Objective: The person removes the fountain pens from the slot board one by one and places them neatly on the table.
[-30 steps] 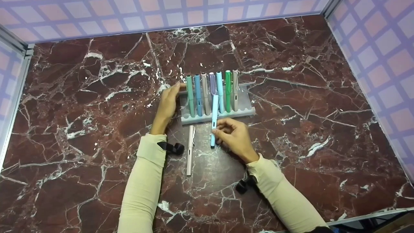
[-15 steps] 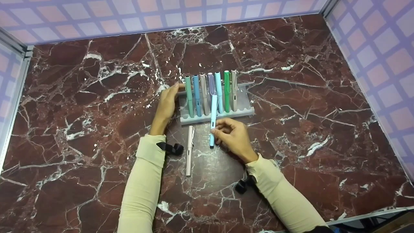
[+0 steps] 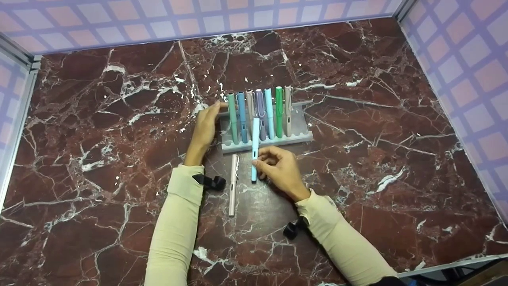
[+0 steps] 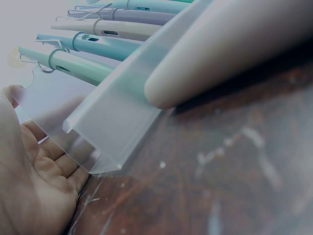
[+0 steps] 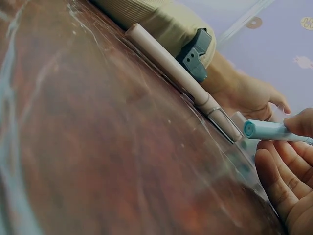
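Note:
A clear plastic pen rack (image 3: pixel 295 139) stands mid-table, bearing a row of several capped pens, from sage green (image 3: pixel 233 119) at the left to taupe (image 3: pixel 288 115) at the right. My left hand (image 3: pixel 205 127) grips the rack's left edge; its fingers show through the clear plastic panel (image 4: pixel 112 142) in the left wrist view. In front of the rack, my right hand (image 3: pixel 282 167) pinches a light-blue pen (image 3: pixel 255 139) near its lower end between thumb and fingers, cap end up. Its teal-tipped end (image 5: pixel 250 129) points out of the fingers in the right wrist view.
A pale pink pen (image 3: pixel 233 186) lies on the marbled table (image 3: pixel 377 174) between my forearms, clip toward the rack. Black wrist straps (image 3: pixel 212 182) sit on both sleeves. Patterned panels (image 3: pixel 254 18) border the table at the back and sides.
My right hand has shifted slightly left with the light-blue pen, so the purple pen behind it now shows more. The left hand and rack stay in place.

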